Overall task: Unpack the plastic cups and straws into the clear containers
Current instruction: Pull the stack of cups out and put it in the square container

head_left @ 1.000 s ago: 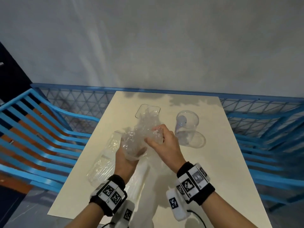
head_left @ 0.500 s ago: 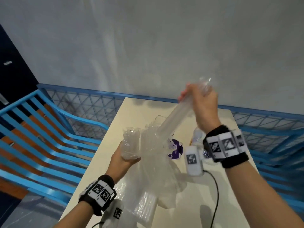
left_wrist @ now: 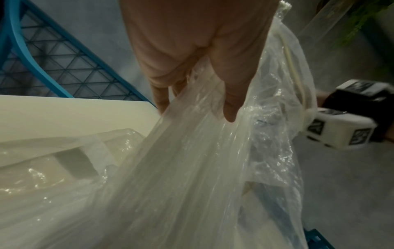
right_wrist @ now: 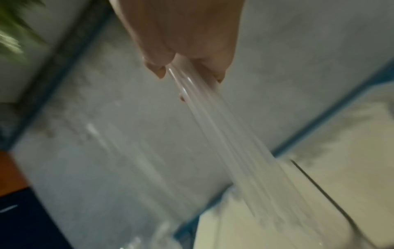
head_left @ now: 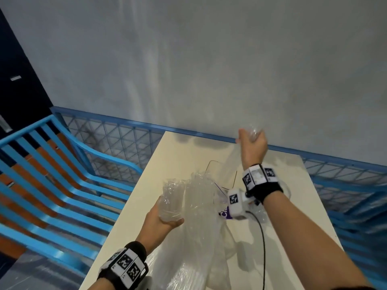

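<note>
One purple label (head_left: 224,214), text partly hidden.

Left hand (left_wrist: 198,55) grips the bunched top of a crinkled clear plastic bag (left_wrist: 192,168), fingers (left_wrist: 232,101) curled into the film. Bag drapes down onto the cream worktop (left_wrist: 64,114). Blue metal mesh railing (left_wrist: 53,59) far left. Right wrist's black band with white marker block (left_wrist: 341,133) at right edge.
</note>
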